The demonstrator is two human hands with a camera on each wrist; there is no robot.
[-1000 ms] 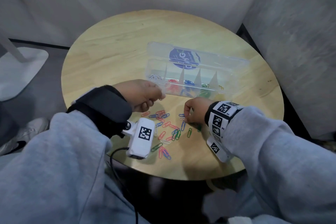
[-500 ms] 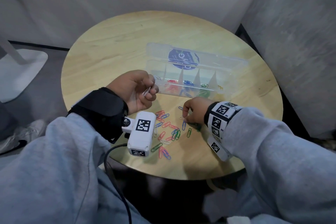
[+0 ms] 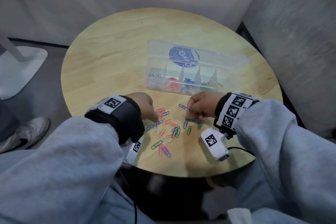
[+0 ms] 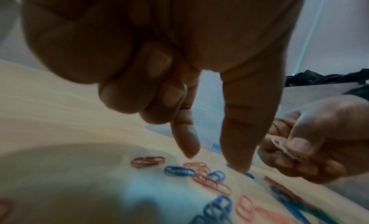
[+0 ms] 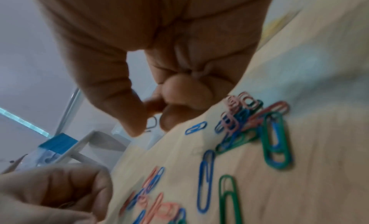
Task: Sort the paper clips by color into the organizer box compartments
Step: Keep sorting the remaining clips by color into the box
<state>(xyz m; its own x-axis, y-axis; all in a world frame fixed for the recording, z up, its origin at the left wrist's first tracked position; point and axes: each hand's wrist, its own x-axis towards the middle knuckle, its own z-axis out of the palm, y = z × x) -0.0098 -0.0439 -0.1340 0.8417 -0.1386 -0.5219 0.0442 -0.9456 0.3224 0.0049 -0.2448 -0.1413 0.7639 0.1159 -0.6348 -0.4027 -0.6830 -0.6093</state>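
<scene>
Loose red, blue, green and white paper clips lie scattered on the round wooden table, between my hands. My left hand reaches down at the pile's left side; its index finger and thumb point at the clips, and a white clip is tucked in its curled fingers. My right hand hovers over the pile's right side and pinches a pale clip between thumb and index. Behind the pile stands the clear organizer box, lid open; its compartments hold white, red, blue, green and yellow clips.
The table sits in a corner, with walls close behind it and on the right. On the floor to the left are a white stand base and a grey shoe. The wrist camera hangs near the front edge.
My left hand has dropped from near the box's left end, turned palm down, and reached into the pile with the white clip still in it. The right hand has stayed at the pile.
</scene>
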